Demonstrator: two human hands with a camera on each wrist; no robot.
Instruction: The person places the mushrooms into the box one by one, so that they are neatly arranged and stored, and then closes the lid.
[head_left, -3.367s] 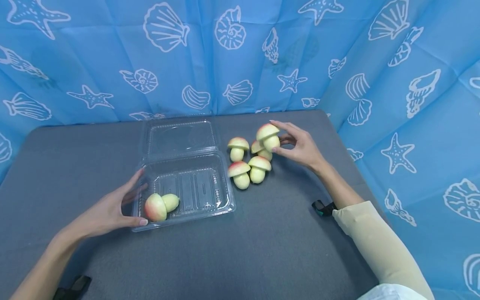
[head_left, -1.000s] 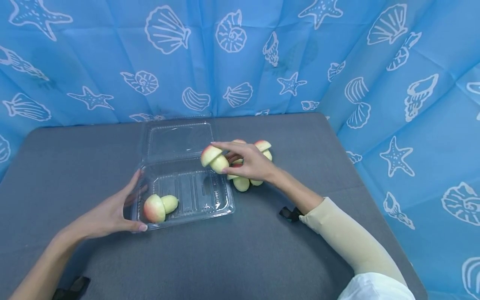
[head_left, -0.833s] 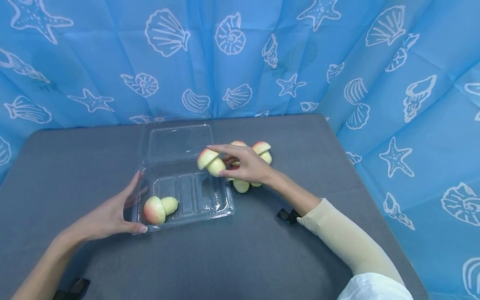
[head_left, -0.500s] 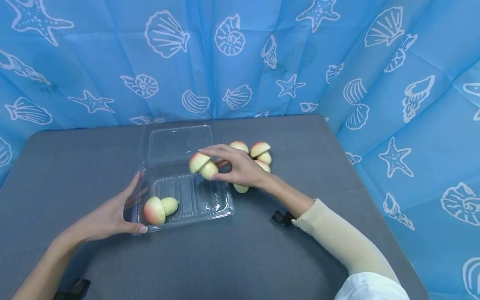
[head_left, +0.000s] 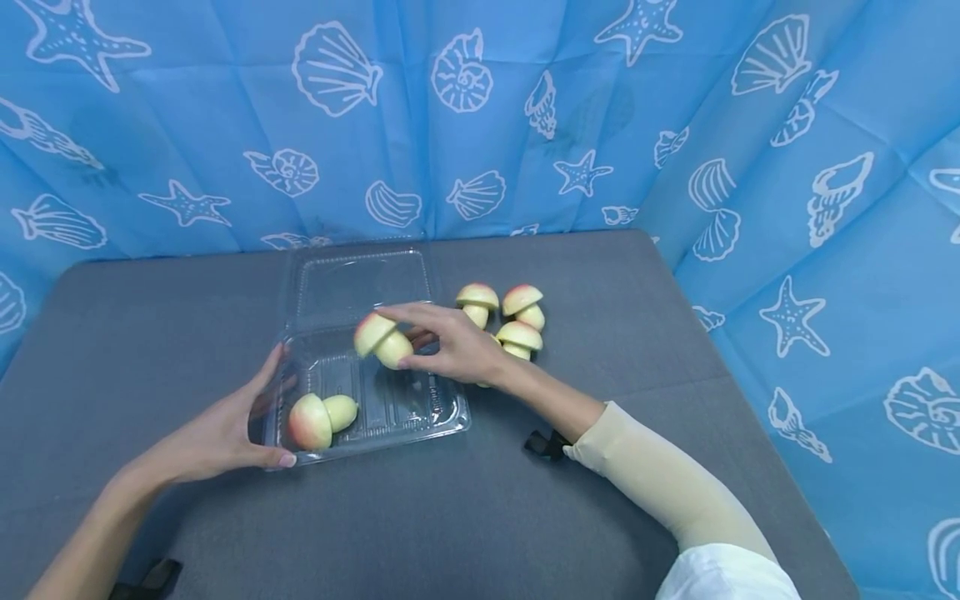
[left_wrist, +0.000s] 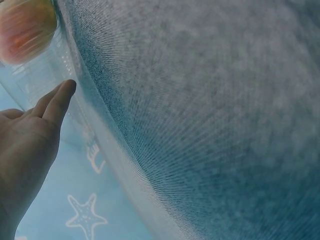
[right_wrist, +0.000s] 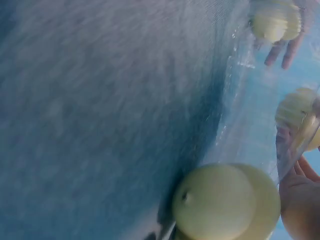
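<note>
Between its curled thumb and fingers the right hand pinches one tilted mushroom-shaped piece above the open clear plastic clamshell box, whose left side the left hand touches with fingers spread widely, while a second mushroom lies inside, and more mushrooms are grouped rightward on the grey table.

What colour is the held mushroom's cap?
The cap is pale yellow, reddish on top; head view shows it best.
</note>
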